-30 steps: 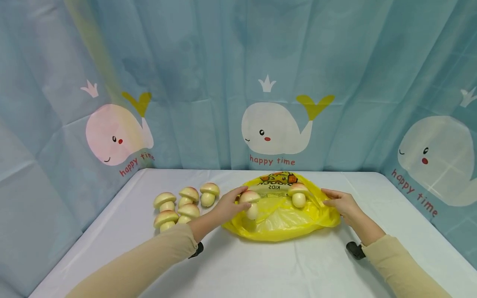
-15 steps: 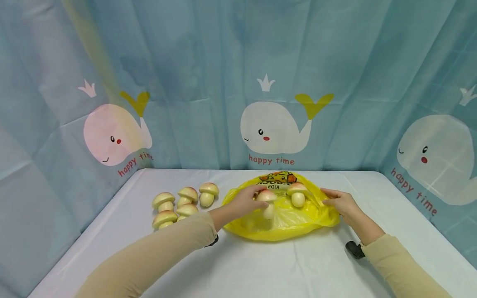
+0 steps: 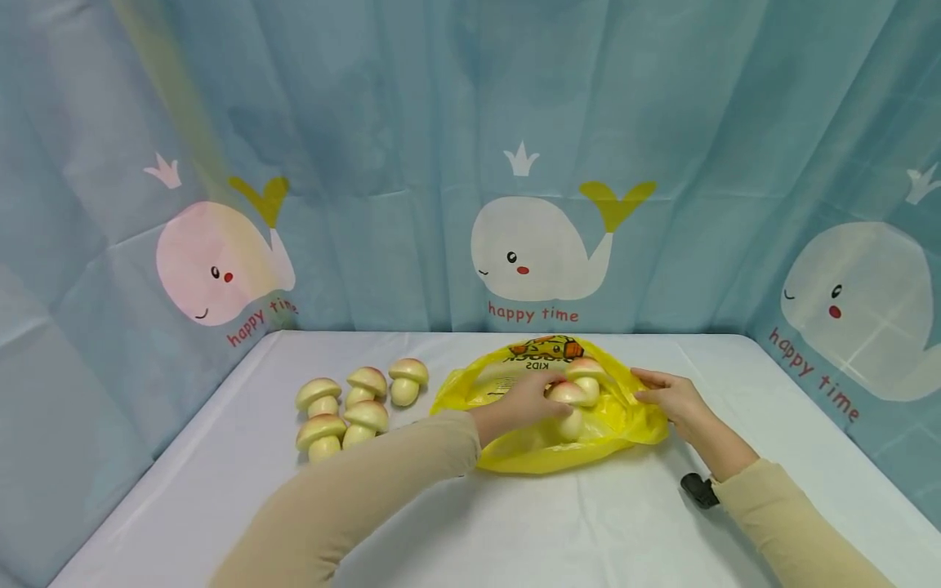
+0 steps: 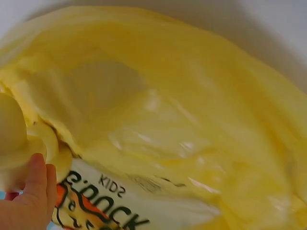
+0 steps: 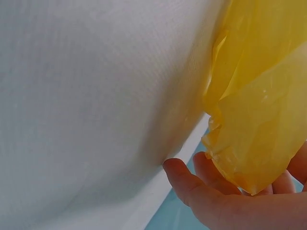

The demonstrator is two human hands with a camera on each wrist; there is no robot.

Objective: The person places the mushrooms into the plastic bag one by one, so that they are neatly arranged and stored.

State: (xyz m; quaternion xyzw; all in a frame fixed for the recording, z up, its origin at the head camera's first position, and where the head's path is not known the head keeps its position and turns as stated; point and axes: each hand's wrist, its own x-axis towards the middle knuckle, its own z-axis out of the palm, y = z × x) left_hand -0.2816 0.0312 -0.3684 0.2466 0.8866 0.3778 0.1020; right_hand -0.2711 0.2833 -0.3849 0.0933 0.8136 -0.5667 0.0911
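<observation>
My left hand (image 3: 528, 399) pinches a toy mushroom (image 3: 572, 420) with a reddish cap and pale stem, over the mouth of a yellow plastic bag (image 3: 507, 461). Another mushroom (image 3: 586, 370) lies in the bag just behind it. The left wrist view shows fingertips (image 4: 36, 175) against the pale mushroom (image 4: 10, 129) at the edge. At the bag's right rim, my right hand (image 3: 680, 404) holds the plastic between thumb and fingers. Loose yellow film (image 5: 261, 129) partly covers those fingers in the right wrist view.
Several more toy mushrooms (image 3: 321, 433) stand grouped on the white table (image 3: 573, 531), left of the bag. A blue curtain (image 3: 382, 245) with whale prints hangs behind the table. A black device (image 3: 698, 491) sits at the right wrist.
My left hand has carried its mushroom rightward across the bag, up to the mushroom inside. The right hand stays at the bag's right rim.
</observation>
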